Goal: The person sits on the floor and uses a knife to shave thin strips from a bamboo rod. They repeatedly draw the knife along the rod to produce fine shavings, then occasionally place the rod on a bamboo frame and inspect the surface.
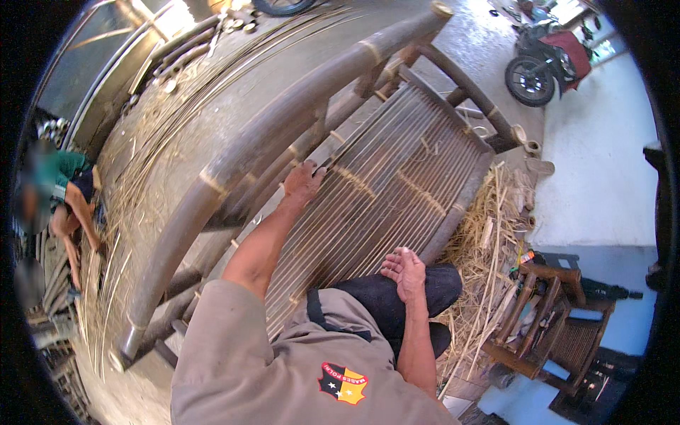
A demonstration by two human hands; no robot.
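A large brown bamboo bench (333,219) stretches before me, its seat made of thin parallel slats with a few pale bindings across them. My left hand (304,183) reaches out to the seat's left edge, fingertips apart and touching the outermost slats. No object shows in it. Above my dark-trousered knee, beside the seat's right edge, is my right hand (406,275), turned partly upward. Its fingers are loosely bent and apart, with nothing visible in them. A thick curved bamboo rail (276,120) runs along the bench's left side, past my left arm.
Straw-like bamboo shavings (478,248) lie right of the bench. A small wooden chair (545,319) holding tools stands at the lower right. Long thin strips (184,92) cover the floor at left, near a person in green (60,177). A motorcycle (542,67) stands at the far right.
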